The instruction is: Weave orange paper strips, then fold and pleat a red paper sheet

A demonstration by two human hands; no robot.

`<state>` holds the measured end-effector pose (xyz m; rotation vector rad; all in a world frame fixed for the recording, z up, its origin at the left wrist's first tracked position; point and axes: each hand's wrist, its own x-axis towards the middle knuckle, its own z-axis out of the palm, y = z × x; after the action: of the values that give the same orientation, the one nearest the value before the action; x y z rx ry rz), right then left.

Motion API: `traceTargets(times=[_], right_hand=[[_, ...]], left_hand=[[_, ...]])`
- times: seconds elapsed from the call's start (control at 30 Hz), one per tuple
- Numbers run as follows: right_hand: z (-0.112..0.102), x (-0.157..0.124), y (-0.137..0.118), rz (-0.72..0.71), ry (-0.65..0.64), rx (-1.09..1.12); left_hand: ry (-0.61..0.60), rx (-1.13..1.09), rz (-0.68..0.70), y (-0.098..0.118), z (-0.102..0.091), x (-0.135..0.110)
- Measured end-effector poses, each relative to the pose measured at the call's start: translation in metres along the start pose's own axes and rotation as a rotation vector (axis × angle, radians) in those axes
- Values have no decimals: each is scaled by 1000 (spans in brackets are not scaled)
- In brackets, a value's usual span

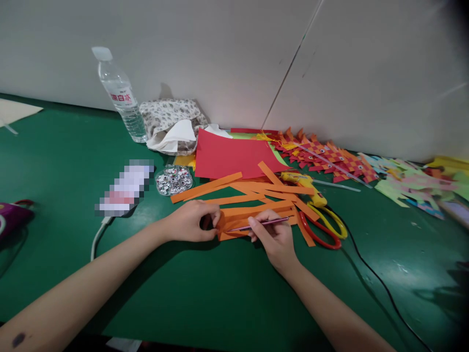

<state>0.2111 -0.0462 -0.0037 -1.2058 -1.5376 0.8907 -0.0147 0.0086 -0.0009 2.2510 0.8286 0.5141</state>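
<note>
My left hand pinches the left end of a piece of orange paper that looks folded, with thumb and fingers closed on its edge. My right hand grips a slim pencil, its left end lying over the orange paper. Several cut orange paper strips are scattered just behind both hands. To the right of the paper lie scissors with a red and a yellow handle loop; strips cover their blades. Behind these sits a yellow glue gun, partly overlapped by strips.
At the back stand a water bottle and a patterned tissue pouch, beside a red paper sheet. A case of googly eyes and a cabled phone lie left. Woven paper fish are back right; a black cord runs forward.
</note>
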Motion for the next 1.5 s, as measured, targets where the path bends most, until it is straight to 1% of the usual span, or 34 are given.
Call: traceTargets(times=[0.2, 0.33, 0.5, 0.67, 0.83, 0.97, 1.03, 1.23, 1.5], right_hand=[[-1, 2, 3, 14, 127, 60], [-1, 3, 3, 43, 116, 62], [-1, 2, 1, 48, 114, 64], [-1, 1, 1, 46, 114, 86], [1, 2, 2, 62, 25, 73], [2, 2, 2, 47, 1, 41], [2, 2, 3, 28, 9, 15], [-1, 0, 4, 12, 104, -7], [-1, 0, 3, 3, 124, 15]], left_hand=[[-11, 33, -11, -1, 1, -1], [-9, 59, 2, -1, 1, -1], [13, 76, -30, 1, 1, -1], [5, 80, -42, 1, 1, -2], [14, 68, -36, 0, 2, -1], [13, 67, -41, 2, 2, -1], [9, 65, -38, 3, 1, -2], [16, 71, -43, 2, 2, -2], [12, 65, -42, 1, 3, -2]])
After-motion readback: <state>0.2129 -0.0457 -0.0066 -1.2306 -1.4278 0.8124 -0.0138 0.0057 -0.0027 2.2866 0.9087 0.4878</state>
